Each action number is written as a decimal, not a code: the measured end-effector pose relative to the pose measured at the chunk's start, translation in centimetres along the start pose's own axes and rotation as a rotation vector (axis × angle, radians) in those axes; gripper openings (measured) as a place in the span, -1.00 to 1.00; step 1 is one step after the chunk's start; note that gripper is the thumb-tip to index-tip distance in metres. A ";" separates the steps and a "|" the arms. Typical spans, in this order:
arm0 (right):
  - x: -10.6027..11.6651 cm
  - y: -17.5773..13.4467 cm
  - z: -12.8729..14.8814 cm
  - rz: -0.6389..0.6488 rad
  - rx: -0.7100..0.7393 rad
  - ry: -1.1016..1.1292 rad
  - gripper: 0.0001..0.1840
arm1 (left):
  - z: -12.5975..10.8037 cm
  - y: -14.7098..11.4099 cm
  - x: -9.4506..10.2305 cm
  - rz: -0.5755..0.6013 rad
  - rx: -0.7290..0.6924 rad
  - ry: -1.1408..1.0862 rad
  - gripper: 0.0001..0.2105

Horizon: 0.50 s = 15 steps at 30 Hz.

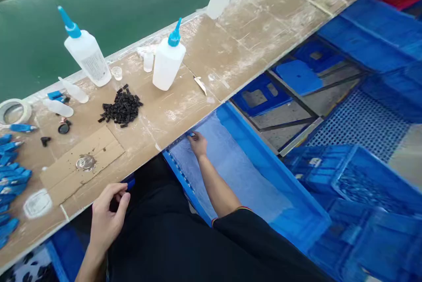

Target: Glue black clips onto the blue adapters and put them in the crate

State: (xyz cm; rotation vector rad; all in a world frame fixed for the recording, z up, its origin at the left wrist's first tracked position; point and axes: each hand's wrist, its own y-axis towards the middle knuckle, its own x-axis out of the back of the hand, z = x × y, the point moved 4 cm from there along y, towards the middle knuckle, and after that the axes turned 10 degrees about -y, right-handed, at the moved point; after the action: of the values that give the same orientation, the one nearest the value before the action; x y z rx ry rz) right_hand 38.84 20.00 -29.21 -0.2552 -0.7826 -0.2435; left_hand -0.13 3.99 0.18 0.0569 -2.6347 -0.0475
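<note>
My right hand (198, 144) reaches into a long blue tray (280, 181) below the table's front edge. Its fingertips pinch a small blue piece (190, 134), mostly covered by the fingers. A pale sheet (231, 172) lines the tray, and a row of small dark-tipped pieces (180, 168) runs along its near side. My left hand (107, 216) hovers at the table edge with fingers loosely curled and the thumb apart. Just beyond its fingertips shows a blue thing (131, 183), which it does not plainly grip. Cardboard (102, 150) with a clear glossy blob (86, 162) lies nearby.
On the table (165, 119) are a black parts pile (121, 107), blue-capped white bottles (90, 60) (169, 62), a knife blade (200, 85), a tape roll (15, 111) and blue pieces (11, 176). Blue crates (356, 176) and a blue stool (298, 75) stand right.
</note>
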 end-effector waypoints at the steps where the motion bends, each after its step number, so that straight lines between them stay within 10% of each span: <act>1: -0.2 0.1 0.1 0.017 0.009 0.011 -0.67 | 0.1 0.0 0.0 -0.015 0.017 0.006 -0.91; 15: 0.2 0.8 1.2 0.221 0.133 0.005 -0.71 | 0.0 0.9 0.2 -0.024 0.035 -0.001 -0.90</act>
State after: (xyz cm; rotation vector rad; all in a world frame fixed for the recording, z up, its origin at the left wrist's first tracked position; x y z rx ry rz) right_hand 38.44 21.09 -28.39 -0.2132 -0.7559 0.0160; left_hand -0.28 4.85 0.33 0.1000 -2.6361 -0.0101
